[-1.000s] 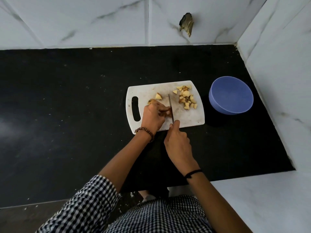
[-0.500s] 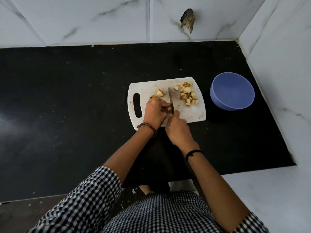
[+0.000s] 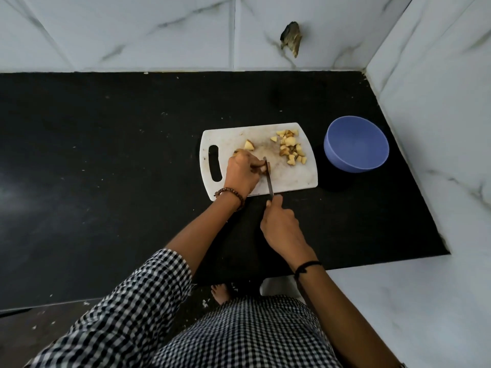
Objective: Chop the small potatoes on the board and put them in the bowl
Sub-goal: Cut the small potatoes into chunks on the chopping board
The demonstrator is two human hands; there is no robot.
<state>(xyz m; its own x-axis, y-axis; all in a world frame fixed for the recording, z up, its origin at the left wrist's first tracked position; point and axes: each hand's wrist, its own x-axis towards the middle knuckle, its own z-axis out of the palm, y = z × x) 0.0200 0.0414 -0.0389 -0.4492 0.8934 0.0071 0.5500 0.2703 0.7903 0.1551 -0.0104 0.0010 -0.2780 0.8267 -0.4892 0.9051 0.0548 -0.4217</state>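
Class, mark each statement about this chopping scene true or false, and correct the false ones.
1. The blue bowl holds chopped potato. False: it is empty; the chopped pieces lie on the white board.
2. The right hand holds the knife. True.
3. The bowl stands left of the board. False: it stands right of it.
4. The left hand grips a potato on the board beside the blade. True.
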